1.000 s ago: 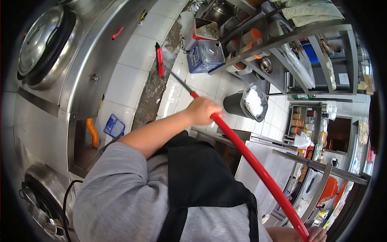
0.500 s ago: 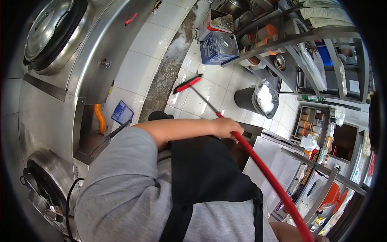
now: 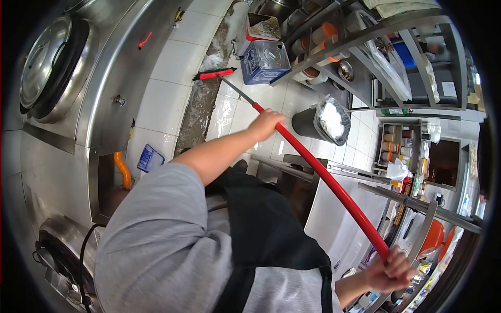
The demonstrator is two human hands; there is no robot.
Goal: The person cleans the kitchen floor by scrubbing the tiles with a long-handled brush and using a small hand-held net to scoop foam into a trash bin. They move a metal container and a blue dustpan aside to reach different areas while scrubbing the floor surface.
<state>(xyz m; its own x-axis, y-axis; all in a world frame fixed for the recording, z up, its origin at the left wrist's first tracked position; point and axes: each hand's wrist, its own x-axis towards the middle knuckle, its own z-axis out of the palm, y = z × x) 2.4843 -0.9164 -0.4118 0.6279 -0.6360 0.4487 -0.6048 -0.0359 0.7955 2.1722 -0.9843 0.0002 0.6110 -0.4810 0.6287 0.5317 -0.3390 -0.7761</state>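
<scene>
A long red-handled floor broom (image 3: pixel 326 177) runs diagonally across the view. Its narrow red head with a black edge (image 3: pixel 217 74) lies across the wet gutter strip in the floor. My left hand (image 3: pixel 266 125) is wrapped round the upper part of the red grip, with the arm stretched forward. At the lower right, my right hand (image 3: pixel 394 271) closes on the near end of the handle, its fingers slightly blurred. Suds and water show on the gutter (image 3: pixel 195 115) around and below the broom head.
A blue square tin (image 3: pixel 265 62) stands just right of the broom head. Beyond it is a lined black bin (image 3: pixel 313 122). Steel shelving (image 3: pixel 365 39) fills the right, a steel cooking range (image 3: pixel 112 78) the left. A blue dustpan-like basket (image 3: pixel 151 158) lies near an orange hose (image 3: pixel 122 169).
The broom head has moved forward and left, from the white tiles onto the gutter. My left hand has reached forward, and my right hand has risen into fuller view.
</scene>
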